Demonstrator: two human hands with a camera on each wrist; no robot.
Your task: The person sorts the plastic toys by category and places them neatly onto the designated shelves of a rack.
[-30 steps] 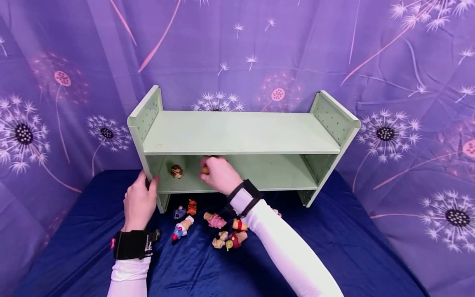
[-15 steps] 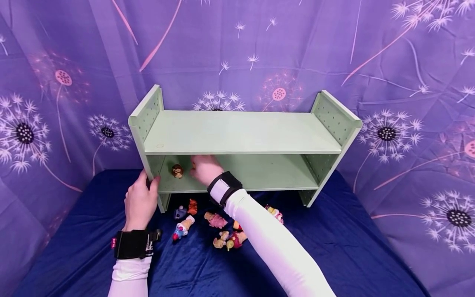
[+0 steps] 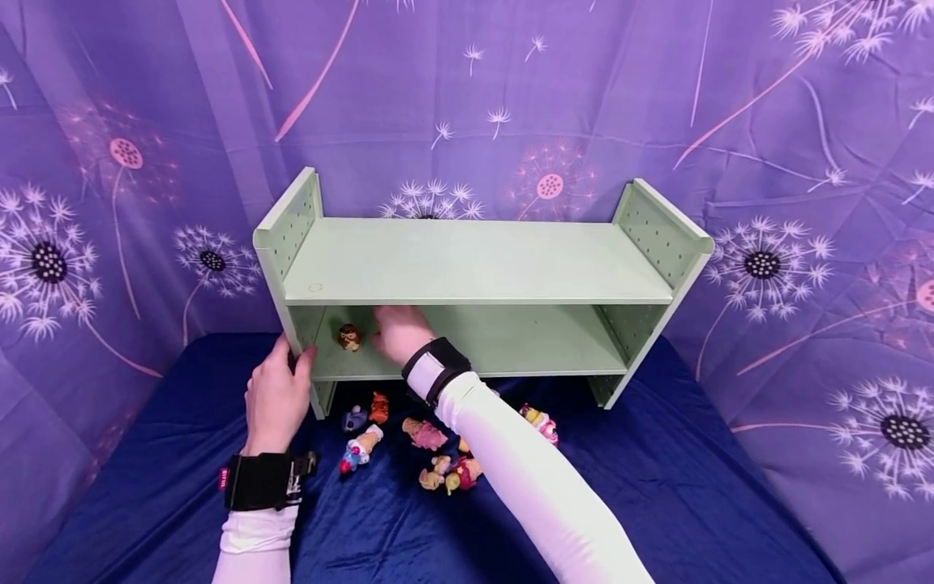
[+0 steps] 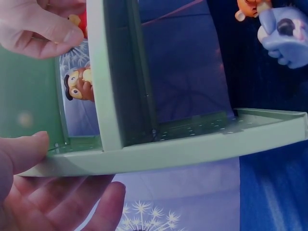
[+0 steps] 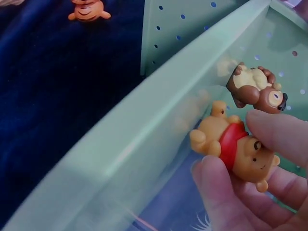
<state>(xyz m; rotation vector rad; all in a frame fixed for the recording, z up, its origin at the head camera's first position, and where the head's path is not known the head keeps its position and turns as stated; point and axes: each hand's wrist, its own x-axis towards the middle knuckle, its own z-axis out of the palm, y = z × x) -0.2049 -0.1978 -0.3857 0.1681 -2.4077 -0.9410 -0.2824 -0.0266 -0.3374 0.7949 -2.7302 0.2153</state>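
My right hand (image 3: 404, 332) reaches into the lower level of the pale green shelf unit (image 3: 477, 264). Its thumb and fingers pinch a small Winnie the Pooh figurine (image 5: 233, 149) in a red shirt, seen in the right wrist view with its feet close over the shelf surface. In the head view the hand hides this figurine. Just left of it stands a brown owl figurine (image 3: 349, 337). My left hand (image 3: 276, 397) grips the unit's left side panel (image 4: 163, 156), thumb on the inner face and fingers around the outside.
On the blue cloth (image 3: 365, 535) in front lie several figurines, among them a blue donkey (image 3: 354, 418), an orange tiger (image 3: 379, 407), a pink piglet-like one (image 3: 424, 434) and an ice-cream cone figure (image 3: 361, 449). The upper shelf board overhangs the right hand. A purple curtain (image 3: 467, 97) hangs behind.
My right hand has moved left along the lower shelf with the Pooh figurine, closer to the owl, and has barely shifted in the last half second. The left hand stays on the panel.
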